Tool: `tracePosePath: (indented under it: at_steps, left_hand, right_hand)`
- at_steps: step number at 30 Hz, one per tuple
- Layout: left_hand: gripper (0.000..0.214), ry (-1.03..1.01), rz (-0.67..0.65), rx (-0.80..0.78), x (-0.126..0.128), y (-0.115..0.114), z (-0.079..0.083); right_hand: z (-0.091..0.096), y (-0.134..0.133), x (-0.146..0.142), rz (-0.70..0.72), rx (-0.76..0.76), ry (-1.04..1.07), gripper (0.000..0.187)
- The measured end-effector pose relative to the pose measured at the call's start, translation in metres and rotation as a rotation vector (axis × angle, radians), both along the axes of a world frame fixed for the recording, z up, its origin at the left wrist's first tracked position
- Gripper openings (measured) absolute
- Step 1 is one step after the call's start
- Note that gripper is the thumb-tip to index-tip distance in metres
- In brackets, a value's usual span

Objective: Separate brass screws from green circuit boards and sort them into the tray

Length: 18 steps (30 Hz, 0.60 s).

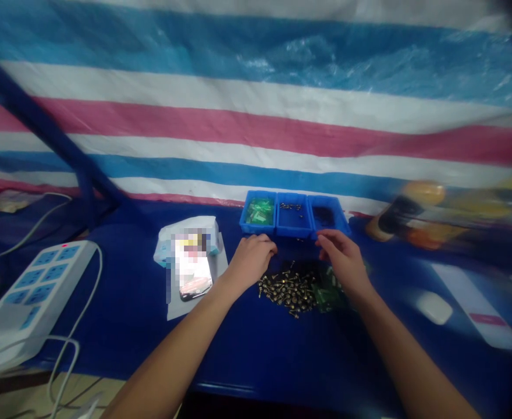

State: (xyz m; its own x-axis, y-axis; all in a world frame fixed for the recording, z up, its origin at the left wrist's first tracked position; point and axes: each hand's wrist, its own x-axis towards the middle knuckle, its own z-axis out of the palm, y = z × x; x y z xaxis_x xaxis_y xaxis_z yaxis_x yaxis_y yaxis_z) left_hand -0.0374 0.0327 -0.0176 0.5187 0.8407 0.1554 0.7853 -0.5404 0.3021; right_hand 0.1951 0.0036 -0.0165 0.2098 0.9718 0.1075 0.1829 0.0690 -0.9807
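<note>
My left hand (251, 260) rests on the blue table just before the left blue bin (258, 213), fingers curled together; what they pinch, if anything, is hidden. My right hand (342, 258) hovers before the right bin (328, 215), fingers bent and pinched, contents unclear. Between and below the hands lies a pile of small brass screws (287, 289) mixed with green plastic parts (328, 293) and dark bits. The left bin holds green parts, the middle bin (294, 216) a few screws, the right bin dark pieces.
A phone (194, 269) lies on a white packet left of the hands. A white power strip (29, 294) with cables sits far left. A bottle (402, 216), a white mouse (433, 306) and a paper card (478, 311) lie on the right. A striped tarp hangs behind.
</note>
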Motion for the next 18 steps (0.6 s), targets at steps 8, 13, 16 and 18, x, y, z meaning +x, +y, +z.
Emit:
tracePosePath:
  at_steps: [8, 13, 16, 18]
  left_hand:
    - [0.020, -0.220, 0.044, 0.058, 0.008, -0.005, 0.009]
    - [0.018, -0.349, 0.003, 0.087, 0.017, -0.014, 0.018]
    - [0.017, -0.407, -0.034, 0.105, 0.020, -0.017, 0.019]
    - [0.016, -0.439, -0.058, 0.117, 0.021, -0.017, 0.018]
  right_hand:
    - [0.007, -0.011, -0.011, 0.190, -0.035, -0.251, 0.035]
    - [0.010, -0.019, -0.022, 0.275, 0.051, -0.375, 0.029]
    - [0.011, -0.020, -0.024, 0.264, 0.063, -0.350, 0.032]
    - [0.011, -0.020, -0.024, 0.254, 0.059, -0.340, 0.035]
